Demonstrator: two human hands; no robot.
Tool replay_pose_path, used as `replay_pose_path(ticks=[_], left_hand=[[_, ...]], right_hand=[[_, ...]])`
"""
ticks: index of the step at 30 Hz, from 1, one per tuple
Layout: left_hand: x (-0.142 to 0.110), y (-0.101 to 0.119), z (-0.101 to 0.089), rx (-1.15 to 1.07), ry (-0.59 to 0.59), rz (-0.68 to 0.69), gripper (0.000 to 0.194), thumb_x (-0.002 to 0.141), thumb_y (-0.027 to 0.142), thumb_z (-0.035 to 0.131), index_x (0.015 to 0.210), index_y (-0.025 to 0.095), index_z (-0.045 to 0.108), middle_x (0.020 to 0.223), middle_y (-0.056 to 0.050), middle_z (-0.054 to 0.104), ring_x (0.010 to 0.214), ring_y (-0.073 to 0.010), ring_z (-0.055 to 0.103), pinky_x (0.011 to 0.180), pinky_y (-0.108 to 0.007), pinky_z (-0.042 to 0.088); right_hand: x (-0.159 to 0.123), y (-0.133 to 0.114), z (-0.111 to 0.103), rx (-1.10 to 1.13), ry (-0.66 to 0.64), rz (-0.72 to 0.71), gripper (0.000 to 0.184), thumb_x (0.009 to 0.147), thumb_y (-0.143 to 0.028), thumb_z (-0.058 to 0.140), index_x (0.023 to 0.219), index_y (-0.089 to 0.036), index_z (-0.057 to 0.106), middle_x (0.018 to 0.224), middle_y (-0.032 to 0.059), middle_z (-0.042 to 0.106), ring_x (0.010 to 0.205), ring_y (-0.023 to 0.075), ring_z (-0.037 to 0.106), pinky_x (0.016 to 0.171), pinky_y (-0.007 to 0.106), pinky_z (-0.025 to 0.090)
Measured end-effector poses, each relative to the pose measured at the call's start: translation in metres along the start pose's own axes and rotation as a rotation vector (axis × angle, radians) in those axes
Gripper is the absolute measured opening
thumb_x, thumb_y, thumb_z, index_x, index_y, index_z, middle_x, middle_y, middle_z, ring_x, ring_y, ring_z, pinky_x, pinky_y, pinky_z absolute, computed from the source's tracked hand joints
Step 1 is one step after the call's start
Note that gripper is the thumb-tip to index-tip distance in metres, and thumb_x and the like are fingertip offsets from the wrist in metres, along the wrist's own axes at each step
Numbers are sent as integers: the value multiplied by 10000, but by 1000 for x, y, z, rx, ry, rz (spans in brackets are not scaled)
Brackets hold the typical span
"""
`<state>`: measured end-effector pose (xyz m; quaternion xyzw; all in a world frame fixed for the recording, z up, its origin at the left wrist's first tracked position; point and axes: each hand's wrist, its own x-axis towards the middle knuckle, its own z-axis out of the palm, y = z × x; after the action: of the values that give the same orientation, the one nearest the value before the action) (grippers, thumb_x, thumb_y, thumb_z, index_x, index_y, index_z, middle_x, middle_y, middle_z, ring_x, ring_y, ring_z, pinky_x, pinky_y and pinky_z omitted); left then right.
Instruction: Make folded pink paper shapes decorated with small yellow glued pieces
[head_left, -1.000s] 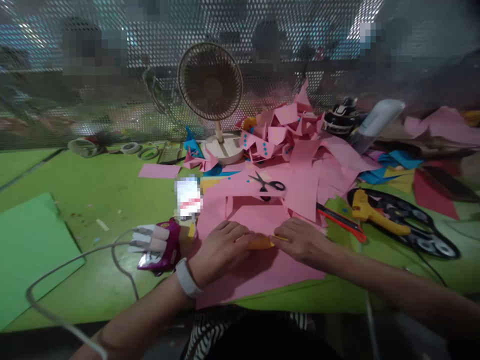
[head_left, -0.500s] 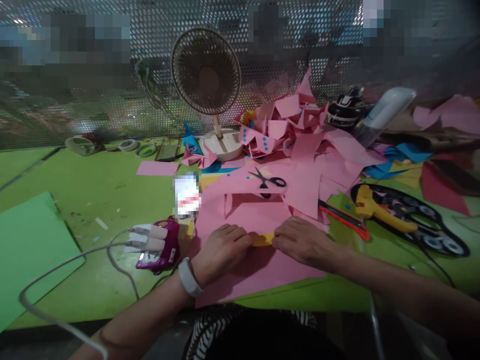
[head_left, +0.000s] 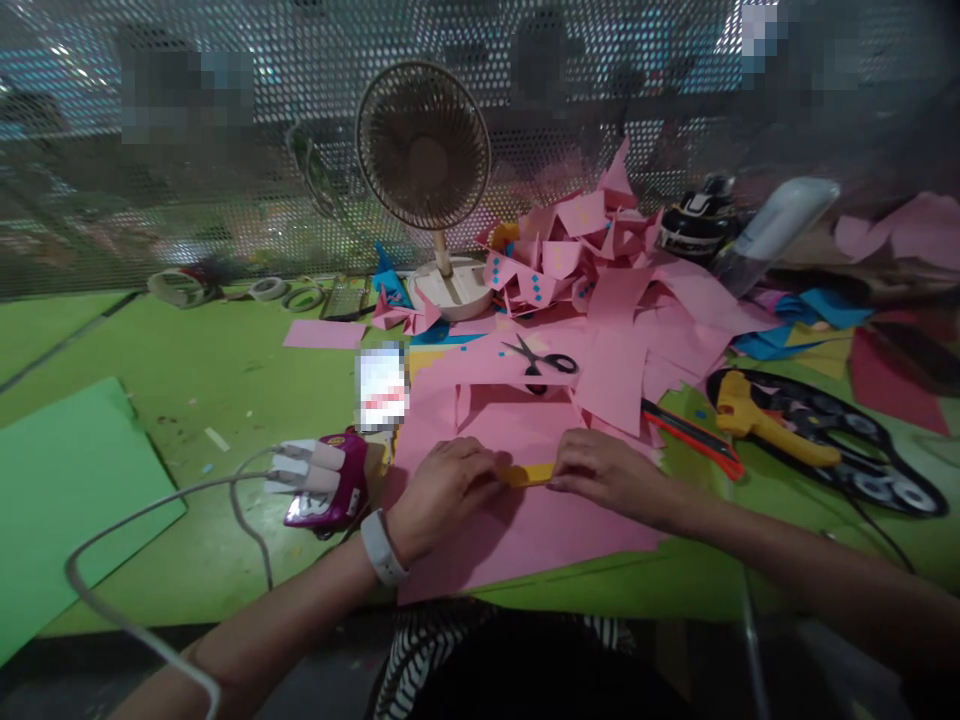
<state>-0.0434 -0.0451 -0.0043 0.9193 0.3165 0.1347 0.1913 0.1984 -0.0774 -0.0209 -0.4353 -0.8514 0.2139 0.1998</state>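
Observation:
A narrow yellow paper strip (head_left: 529, 474) lies over pink paper in front of me. My left hand (head_left: 450, 490) has its fingers closed on the strip's left end. At the other end, the fingers of my right hand (head_left: 600, 470) pinch it. Both ends are hidden under the fingertips. Just beyond the hands stands a folded pink paper piece (head_left: 517, 400) with raised edges. Beneath everything spreads a large pink sheet (head_left: 480, 565). Black scissors (head_left: 541, 362) rest open on pink paper behind the folded piece.
Right of my hands lie a red utility knife (head_left: 697, 440) and a yellow glue gun (head_left: 780, 425). A purple power adapter (head_left: 330, 490) with cables is on the left, near a phone (head_left: 382, 388). Behind stand a fan (head_left: 424, 150) and a heap of folded pink pieces (head_left: 577, 240). Green sheets (head_left: 75, 480) lie far left.
The view has shifted slightly, so everything sits a little further right. Both hands stay on the yellow strip; the right fingers have lifted a little and show more of their pinch.

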Motion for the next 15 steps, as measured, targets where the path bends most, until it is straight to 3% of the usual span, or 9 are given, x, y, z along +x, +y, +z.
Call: replay_pose_path(ticks=[7,13,15], left_hand=[[3,-3,0,212,70,21,178,890,264,432,882,172,584,845,-45,588,801,-171,514,759,-354,402],[-2,-7,0,78,86,-21,195,873,309,470,991,221,597,835,-26,604,793,-160,548,708,-322,422],[-3,-9,-2,38,97,-40,199,871,328,469,945,211,613,810,-27,610,767,-160,556,682,-312,427]], right_hand=[[3,5,2,-176,55,-42,197,880,-294,483,822,-176,629,805,40,578,809,171,510,738,310,380],[3,7,4,-9,62,44,174,847,-314,541,768,-178,613,764,17,553,745,138,515,675,267,402],[4,5,1,47,69,91,177,844,-322,544,755,-179,600,754,7,548,720,126,515,655,256,406]])
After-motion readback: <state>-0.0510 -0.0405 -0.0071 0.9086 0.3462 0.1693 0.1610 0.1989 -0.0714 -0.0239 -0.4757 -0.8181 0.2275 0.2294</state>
